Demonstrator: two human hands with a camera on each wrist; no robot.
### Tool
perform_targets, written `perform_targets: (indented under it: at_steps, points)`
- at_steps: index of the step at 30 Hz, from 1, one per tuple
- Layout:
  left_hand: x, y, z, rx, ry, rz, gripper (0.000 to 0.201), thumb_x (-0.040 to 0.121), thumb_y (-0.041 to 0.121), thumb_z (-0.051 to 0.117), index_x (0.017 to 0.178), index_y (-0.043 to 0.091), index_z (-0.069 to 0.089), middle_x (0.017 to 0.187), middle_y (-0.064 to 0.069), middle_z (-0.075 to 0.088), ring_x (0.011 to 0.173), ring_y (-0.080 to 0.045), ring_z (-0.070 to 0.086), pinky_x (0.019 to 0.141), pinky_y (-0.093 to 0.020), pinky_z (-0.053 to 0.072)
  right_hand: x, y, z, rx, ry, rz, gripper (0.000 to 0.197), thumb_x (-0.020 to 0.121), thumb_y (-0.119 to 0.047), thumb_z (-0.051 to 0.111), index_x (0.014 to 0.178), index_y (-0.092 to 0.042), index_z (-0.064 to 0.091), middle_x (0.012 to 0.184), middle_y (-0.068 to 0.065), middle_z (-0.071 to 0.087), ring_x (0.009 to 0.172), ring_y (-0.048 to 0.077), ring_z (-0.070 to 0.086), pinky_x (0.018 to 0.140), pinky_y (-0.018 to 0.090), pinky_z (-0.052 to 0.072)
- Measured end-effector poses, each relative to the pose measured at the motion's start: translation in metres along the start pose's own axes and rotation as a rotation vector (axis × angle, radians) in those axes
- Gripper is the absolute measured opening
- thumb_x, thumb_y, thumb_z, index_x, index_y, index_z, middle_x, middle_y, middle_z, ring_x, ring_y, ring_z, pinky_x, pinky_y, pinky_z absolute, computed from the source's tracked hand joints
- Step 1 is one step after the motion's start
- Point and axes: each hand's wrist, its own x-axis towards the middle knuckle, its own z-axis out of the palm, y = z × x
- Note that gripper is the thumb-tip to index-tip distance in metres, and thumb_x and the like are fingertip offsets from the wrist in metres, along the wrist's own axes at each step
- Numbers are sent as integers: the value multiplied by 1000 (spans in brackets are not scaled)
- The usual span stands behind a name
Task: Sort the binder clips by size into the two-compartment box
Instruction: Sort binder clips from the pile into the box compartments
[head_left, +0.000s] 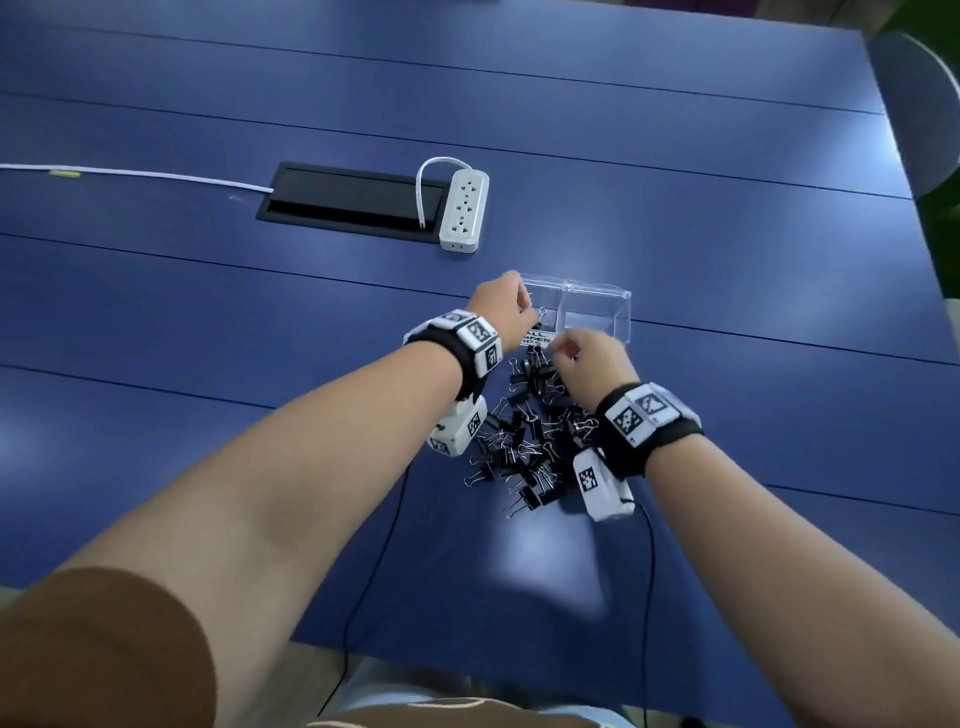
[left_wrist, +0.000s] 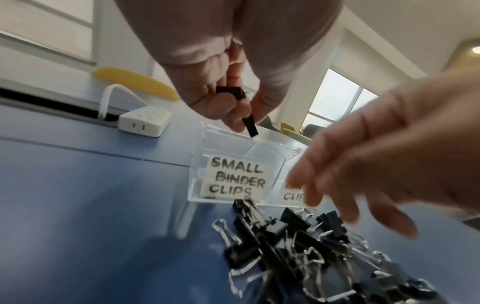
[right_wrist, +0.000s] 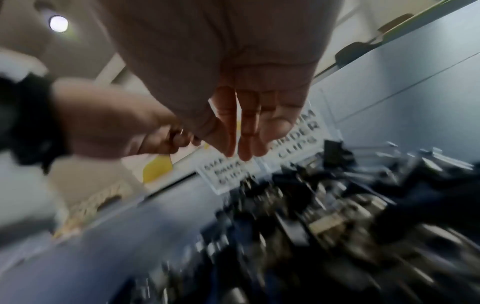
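A clear two-compartment box (head_left: 597, 306) stands on the blue table, its near wall labelled "SMALL BINDER CLIPS" (left_wrist: 237, 179) on the left half. My left hand (head_left: 506, 312) hovers over the left compartment and pinches a small black binder clip (left_wrist: 231, 93) with curled fingers. A pile of black binder clips (head_left: 524, 431) lies just in front of the box. My right hand (head_left: 582, 358) hangs over the far end of the pile with straight, relaxed fingers (right_wrist: 244, 133) and nothing in them. The right wrist view is blurred.
A white power strip (head_left: 464, 210) and its cable lie beside a black cable hatch (head_left: 353, 200) at the far left. Thin black wires trail from both wrists toward the table's near edge. A grey chair back (head_left: 919, 104) stands at the far right corner.
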Motion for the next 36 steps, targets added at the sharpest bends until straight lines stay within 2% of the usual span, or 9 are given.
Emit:
perform_targets:
  at_steps: [4, 7, 10, 15, 18, 22, 26, 32, 36]
  points:
    - [16, 14, 6, 151, -71, 72, 6, 86, 12, 52, 89, 17, 50, 104, -12, 65, 90, -32, 62, 78, -36, 50, -20, 16, 25, -170, -122, -95, 41, 89, -11, 47, 129, -16, 53, 132, 4, 48, 121, 26, 42, 104, 42, 42]
    - [18, 14, 9, 265, -101, 150, 22, 87, 12, 50, 108, 11, 55, 111, -11, 64, 101, -31, 60, 85, -39, 51, -23, 23, 28, -275, -142, -133, 46, 91, -13, 42, 137, -17, 45, 138, 2, 45, 121, 29, 36, 105, 41, 39]
    - [11, 10, 9, 285, -72, 214, 31, 88, 15, 50, 119, 14, 55, 119, -7, 61, 115, -26, 51, 94, -41, 48, -26, 28, 25, -390, -141, -136, 39, 93, -20, 40, 130, -15, 52, 130, 3, 51, 119, 28, 37, 101, 40, 41]
    - [-18, -19, 20, 222, 6, 169, 16, 87, 10, 51, 99, 15, 60, 107, -5, 60, 106, -25, 52, 89, -41, 50, -23, 22, 20, -333, -82, -157, 34, 93, -16, 42, 121, -11, 58, 120, 7, 56, 116, 29, 39, 102, 39, 40]
    - [-30, -39, 38, 224, -75, 88, 22, 88, 8, 48, 103, 15, 62, 115, -7, 57, 107, -27, 55, 90, -43, 51, -12, 10, 23, -260, -98, -167, 37, 92, -9, 40, 126, -10, 53, 130, 6, 51, 122, 28, 37, 105, 38, 38]
    - [-35, -52, 54, 339, -156, 139, 31, 90, 7, 47, 117, 13, 60, 120, -10, 50, 109, -31, 53, 85, -45, 51, -6, 8, 30, -309, -194, -131, 37, 92, -7, 39, 125, -9, 54, 131, 7, 49, 125, 28, 35, 104, 42, 40]
    - [-40, -61, 56, 375, -110, 122, 19, 89, 10, 50, 107, 12, 57, 113, -11, 47, 101, -31, 52, 71, -37, 47, -6, 12, 37, -226, -114, -109, 32, 92, -8, 41, 117, -9, 60, 122, 9, 53, 124, 29, 38, 104, 42, 40]
    - [-47, -70, 53, 408, -120, 76, 24, 94, 14, 48, 117, 11, 52, 125, -14, 46, 109, -32, 51, 84, -37, 46, 2, 4, 47, -283, -111, -83, 34, 86, 3, 45, 118, -6, 53, 125, 16, 42, 119, 33, 40, 97, 41, 43]
    - [-53, -76, 51, 320, -92, 48, 16, 90, 13, 52, 106, 10, 52, 119, -15, 43, 97, -35, 54, 82, -40, 51, 3, 3, 52, -208, -91, -31, 27, 85, 3, 46, 109, -6, 55, 122, 16, 45, 115, 33, 44, 96, 43, 44]
